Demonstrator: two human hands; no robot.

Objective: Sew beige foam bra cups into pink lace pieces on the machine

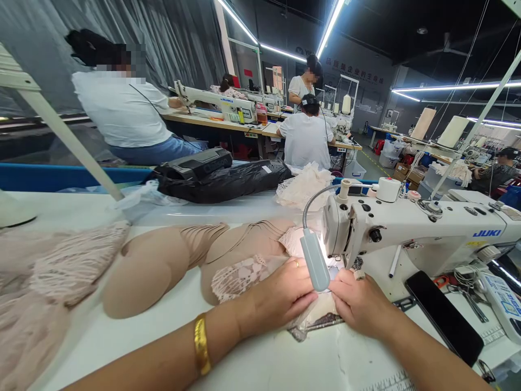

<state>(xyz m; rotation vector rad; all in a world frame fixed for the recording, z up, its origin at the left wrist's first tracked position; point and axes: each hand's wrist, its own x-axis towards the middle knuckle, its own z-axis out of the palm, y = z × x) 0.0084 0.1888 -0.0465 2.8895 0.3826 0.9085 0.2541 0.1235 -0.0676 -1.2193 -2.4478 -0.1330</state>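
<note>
My left hand [277, 296], with a ring and a gold bracelet, lies on a beige bra with pink lace [240, 274], fingers pressed flat on the fabric. My right hand [358, 301] presses the lace edge down just in front of the needle of the white JUKI sewing machine [427, 222]. A small grey lamp on a flexible neck [314, 260] hangs between my hands and hides part of the fabric. The padded beige cup [142, 274] lies to the left on the white table [134, 342].
A pile of pink lace pieces [61, 271] sits at the far left. A black phone [445, 317], scissors [464, 293] and a control box are at the right. A black bag [220, 182] lies behind. Several other people sew at tables further back.
</note>
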